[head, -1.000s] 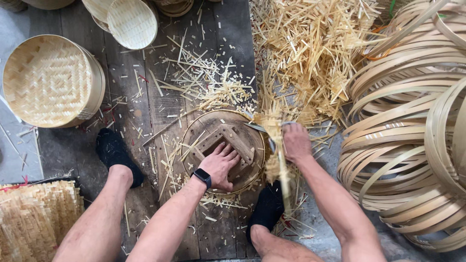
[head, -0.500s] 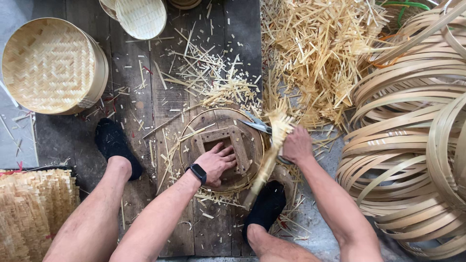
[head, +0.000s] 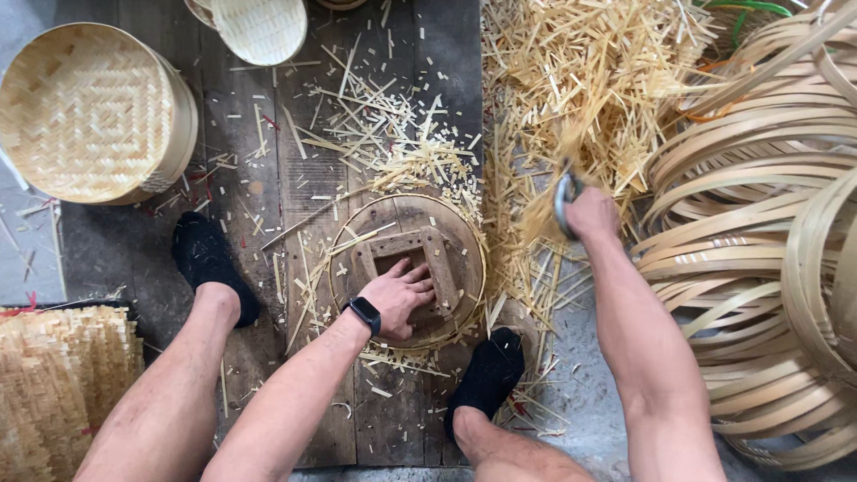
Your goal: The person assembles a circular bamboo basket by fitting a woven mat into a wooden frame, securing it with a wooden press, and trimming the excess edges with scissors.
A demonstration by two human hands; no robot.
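My left hand (head: 399, 299) lies flat, fingers spread, pressing the round form (head: 409, 268) between my feet. My right hand (head: 589, 214), arm stretched out, is fisted around a curved blade (head: 562, 198) at the scrap pile (head: 589, 80). Hoops (head: 759, 250) beyond.

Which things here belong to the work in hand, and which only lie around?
In hand: left hand on the round wooden form; right hand gripping a metal tool.
Lying about: woven basket, bamboo hoops, scrap strips, small woven lid.
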